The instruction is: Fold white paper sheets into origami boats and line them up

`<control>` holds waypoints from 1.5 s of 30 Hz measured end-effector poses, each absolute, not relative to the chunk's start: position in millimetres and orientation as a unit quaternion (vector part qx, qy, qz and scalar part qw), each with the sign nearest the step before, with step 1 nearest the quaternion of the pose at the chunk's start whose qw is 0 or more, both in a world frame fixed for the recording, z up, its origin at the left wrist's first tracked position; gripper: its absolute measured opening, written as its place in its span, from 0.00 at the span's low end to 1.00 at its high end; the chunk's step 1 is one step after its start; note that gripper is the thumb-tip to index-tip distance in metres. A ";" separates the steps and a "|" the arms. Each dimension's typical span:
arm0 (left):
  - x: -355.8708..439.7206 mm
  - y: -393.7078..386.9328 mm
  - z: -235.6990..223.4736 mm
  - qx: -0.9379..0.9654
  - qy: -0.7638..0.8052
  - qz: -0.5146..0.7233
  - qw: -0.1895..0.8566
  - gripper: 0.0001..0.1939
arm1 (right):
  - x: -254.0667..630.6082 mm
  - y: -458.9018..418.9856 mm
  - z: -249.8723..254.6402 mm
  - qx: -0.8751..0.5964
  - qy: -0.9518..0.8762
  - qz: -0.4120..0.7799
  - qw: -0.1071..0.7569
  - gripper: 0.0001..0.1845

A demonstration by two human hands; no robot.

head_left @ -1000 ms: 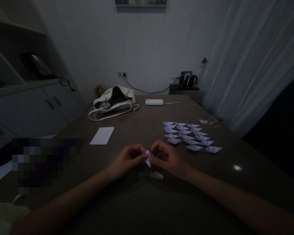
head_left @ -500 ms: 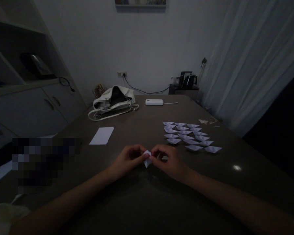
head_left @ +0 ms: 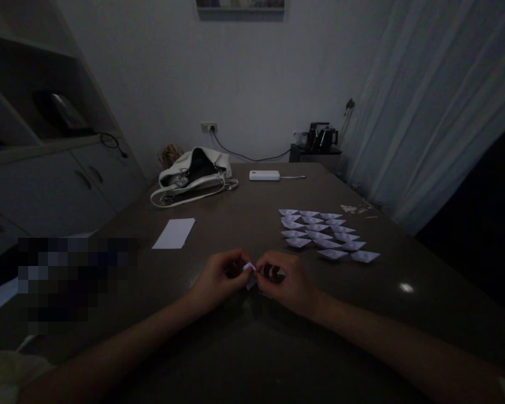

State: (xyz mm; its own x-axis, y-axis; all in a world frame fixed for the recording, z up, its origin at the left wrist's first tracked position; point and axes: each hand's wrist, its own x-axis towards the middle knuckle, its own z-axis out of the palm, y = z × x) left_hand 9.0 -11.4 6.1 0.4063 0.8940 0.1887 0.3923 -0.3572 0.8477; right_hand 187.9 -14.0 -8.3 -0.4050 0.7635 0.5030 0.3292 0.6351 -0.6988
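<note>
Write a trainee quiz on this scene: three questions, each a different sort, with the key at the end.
1. Short answer: What do the left hand and the right hand hold between their fingertips?
2. True or false: The paper boats lie to the right of the flat white sheets.
3. Multiple choice: Which of these lies farthest from the person?
A) the flat white sheets
B) the white bag
C) the paper boats

Key:
1. A small piece of folded white paper.
2. True.
3. B.
</note>
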 end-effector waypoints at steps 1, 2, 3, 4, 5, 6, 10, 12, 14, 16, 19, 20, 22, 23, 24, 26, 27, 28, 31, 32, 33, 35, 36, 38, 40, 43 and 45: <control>8.7 -11.7 6.4 0.755 0.429 0.337 0.365 0.07 | 187.8 -14.4 -7.8 -0.341 -0.799 0.255 0.425 0.02; 8.4 -11.8 6.6 0.757 0.430 0.337 0.357 0.07 | 187.7 -14.9 -7.1 -0.340 -0.799 0.256 0.425 0.02; 8.1 -11.9 6.7 0.760 0.430 0.340 0.350 0.06 | 187.7 -15.4 -6.1 -0.338 -0.801 0.260 0.421 0.02; 7.7 -11.9 6.7 0.760 0.430 0.344 0.346 0.06 | 187.6 -16.0 -5.2 -0.334 -0.801 0.268 0.419 0.02; 7.3 -11.7 6.7 0.759 0.428 0.348 0.345 0.07 | 187.7 -16.3 -4.4 -0.330 -0.799 0.279 0.419 0.01; 7.0 -11.4 6.6 0.757 0.426 0.354 0.348 0.07 | 187.8 -16.4 -3.9 -0.326 -0.792 0.296 0.424 0.00; 6.4 -10.1 6.0 0.747 0.410 0.371 0.369 0.09 | 188.8 -13.0 -6.0 -0.322 -0.730 0.421 0.431 0.06; 6.4 -10.0 5.5 0.743 0.409 0.375 0.374 0.09 | 189.2 -10.0 -9.0 -0.313 -0.701 0.493 0.409 0.08; 6.3 -10.2 5.1 0.738 0.414 0.377 0.376 0.09 | 189.5 -7.3 -11.7 -0.303 -0.678 0.537 0.400 0.10; 5.8 -10.3 4.9 0.733 0.415 0.381 0.381 0.08 | 189.6 -5.4 -13.6 -0.302 -0.662 0.554 0.405 0.12; 5.1 -10.0 5.7 0.720 0.414 0.377 0.410 0.08 | 189.9 -3.7 -14.5 -0.303 -0.648 0.567 0.408 0.13; 5.0 -9.8 6.4 0.713 0.413 0.374 0.426 0.09 | 190.2 -3.3 -14.4 -0.304 -0.648 0.568 0.407 0.14; 5.3 -9.8 8.1 0.699 0.412 0.369 0.454 0.11 | 190.7 -2.5 -14.2 -0.311 -0.651 0.559 0.408 0.14; 5.7 -10.0 9.1 0.692 0.411 0.370 0.464 0.13 | 191.0 -2.2 -14.0 -0.316 -0.654 0.551 0.411 0.15; 6.2 -10.2 10.0 0.686 0.408 0.374 0.472 0.13 | 191.3 -1.9 -13.9 -0.320 -0.657 0.541 0.416 0.15; 7.5 -10.8 11.3 0.679 0.403 0.379 0.483 0.14 | 192.0 -1.8 -13.7 -0.323 -0.666 0.519 0.428 0.14; 8.0 -11.2 11.5 0.678 0.398 0.379 0.488 0.13 | 192.3 -2.0 -13.5 -0.322 -0.671 0.509 0.433 0.14; 8.5 -11.6 11.4 0.679 0.393 0.378 0.491 0.13 | 192.6 -2.3 -13.2 -0.320 -0.677 0.499 0.436 0.13; 9.2 -12.5 10.2 0.692 0.391 0.364 0.485 0.11 | 193.0 -3.9 -11.8 -0.315 -0.696 0.473 0.438 0.11; 9.1 -12.6 9.8 0.697 0.395 0.360 0.478 0.11 | 193.0 -4.2 -11.4 -0.317 -0.701 0.466 0.437 0.11; 8.9 -12.6 9.5 0.702 0.398 0.357 0.471 0.11 | 192.9 -4.5 -11.0 -0.321 -0.704 0.460 0.436 0.10; 8.7 -12.4 9.0 0.711 0.403 0.349 0.458 0.10 | 192.6 -4.4 -11.0 -0.331 -0.708 0.449 0.433 0.10; 8.6 -12.0 8.7 0.716 0.403 0.345 0.453 0.10 | 192.4 -4.1 -11.2 -0.336 -0.708 0.446 0.432 0.10; 8.7 -10.9 7.6 0.722 0.406 0.343 0.443 0.10 | 192.1 -3.4 -12.0 -0.340 -0.706 0.446 0.433 0.10; 8.8 -9.1 5.5 0.715 0.405 0.363 0.439 0.10 | 192.0 -2.8 -12.7 -0.341 -0.700 0.453 0.434 0.10; 8.3 -6.0 1.7 0.683 0.393 0.378 0.486 0.16 | 192.7 -2.5 -13.1 -0.339 -0.700 0.444 0.444 0.10; 7.6 -4.7 0.2 0.666 0.384 0.351 0.535 0.18 | 193.4 -2.6 -12.9 -0.338 -0.710 0.425 0.449 0.10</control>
